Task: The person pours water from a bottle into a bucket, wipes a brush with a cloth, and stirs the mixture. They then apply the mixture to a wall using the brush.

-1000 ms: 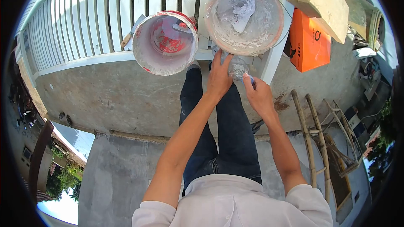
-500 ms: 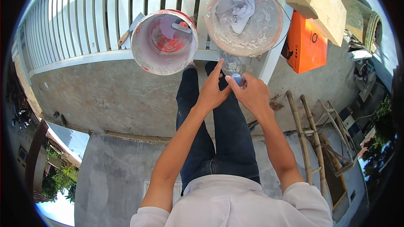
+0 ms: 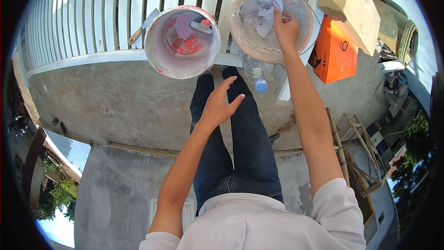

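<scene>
My right hand (image 3: 286,28) reaches into the whitish plaster-smeared bucket (image 3: 242,41), its fingers closed on a crumpled white rag (image 3: 264,21), which may be cloth or plastic. Over my thighs hangs my left hand (image 3: 220,101), holding nothing, thumb and fingers apart. A clear plastic bottle (image 3: 253,68) with a blue cap sticks out below the rag's bucket, between my two hands. To the left stands a second bucket (image 3: 155,48) with red stains. Inside it lie red and pale material and a tool with a metal blade (image 3: 201,28).
Both buckets stand on a white slatted bench (image 3: 111,14). A scraper with a wooden handle (image 3: 135,36) lies beside the left bucket. Right of the bench are an orange box (image 3: 335,53) and a cardboard box (image 3: 347,4). A bamboo ladder (image 3: 336,139) lies lower right.
My right hand has left the bottle cap and moved up into the right bucket onto the rag. My left hand has drawn back from the bottle, down and left.
</scene>
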A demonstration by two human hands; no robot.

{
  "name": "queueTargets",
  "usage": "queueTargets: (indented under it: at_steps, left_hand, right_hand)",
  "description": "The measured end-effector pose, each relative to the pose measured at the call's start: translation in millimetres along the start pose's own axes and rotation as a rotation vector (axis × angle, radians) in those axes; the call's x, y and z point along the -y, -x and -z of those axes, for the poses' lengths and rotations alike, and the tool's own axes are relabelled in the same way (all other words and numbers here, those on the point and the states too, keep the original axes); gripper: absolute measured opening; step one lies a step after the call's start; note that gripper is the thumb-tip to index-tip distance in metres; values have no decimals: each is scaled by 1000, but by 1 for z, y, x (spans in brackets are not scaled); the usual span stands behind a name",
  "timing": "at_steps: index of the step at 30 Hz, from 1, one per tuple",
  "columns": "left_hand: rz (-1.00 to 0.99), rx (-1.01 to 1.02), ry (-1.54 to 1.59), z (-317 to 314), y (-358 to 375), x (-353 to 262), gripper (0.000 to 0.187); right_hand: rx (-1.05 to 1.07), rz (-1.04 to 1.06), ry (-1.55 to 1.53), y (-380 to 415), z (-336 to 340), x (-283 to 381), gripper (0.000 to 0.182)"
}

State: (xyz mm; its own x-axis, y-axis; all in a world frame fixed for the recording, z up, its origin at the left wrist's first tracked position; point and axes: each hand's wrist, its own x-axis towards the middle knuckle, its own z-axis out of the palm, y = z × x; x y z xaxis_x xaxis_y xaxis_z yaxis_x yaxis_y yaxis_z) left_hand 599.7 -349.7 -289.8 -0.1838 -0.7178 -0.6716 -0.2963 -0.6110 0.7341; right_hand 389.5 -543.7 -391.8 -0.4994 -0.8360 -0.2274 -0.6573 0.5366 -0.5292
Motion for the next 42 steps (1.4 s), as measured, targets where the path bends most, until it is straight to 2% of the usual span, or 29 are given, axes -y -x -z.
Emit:
queueTargets:
  at_steps: [3, 6, 15, 18, 19, 22, 26, 30, 33, 36, 37, 39, 42]
  left_hand:
    - [25, -15, -9, 11, 13, 14, 52]
    - [105, -12, -16, 21, 23, 28, 46]
    - [178, 48, 107, 34, 40, 37, 34]
    - [126, 9, 153, 36, 41, 26, 29]
    - [110, 7, 183, 39, 41, 19, 27]
    - [39, -22, 264, 47, 39, -5, 21]
    - [-112, -114, 309, 58, 35, -33, 18]
    - [-246, -211, 260, 70, 32, -49, 17]
    - [-240, -309, 262, 75, 34, -53, 16]
    - [-238, -373, 290, 79, 39, -50, 17]
    - [-236, -385, 299, 79, 42, -50, 19]
    - [-231, -407, 317, 81, 49, -51, 23]
    - [-324, -414, 327, 85, 58, -55, 36]
  right_hand:
    - [34, 36, 104, -13, -16, 5, 41]
    - [9, -50, -79, -7, -15, 8, 40]
    - [58, 43, -404, 32, 60, 12, 28]
    - [26, 114, -522, 41, 83, 12, 32]
    - [79, 103, -534, 45, 95, 17, 33]
    - [37, 222, -648, 52, 120, 28, 28]
    - [-101, 293, -603, 61, 148, 49, 24]
    - [-197, 305, -691, 62, 172, 65, 21]
    - [-194, 315, -838, 62, 181, 78, 19]
    - [-13, 247, -897, 75, 183, 103, 18]
    - [17, 137, -888, 84, 181, 115, 19]
    - [215, 50, -953, 100, 177, 129, 18]
    - [487, -97, -1070, 131, 162, 139, 19]
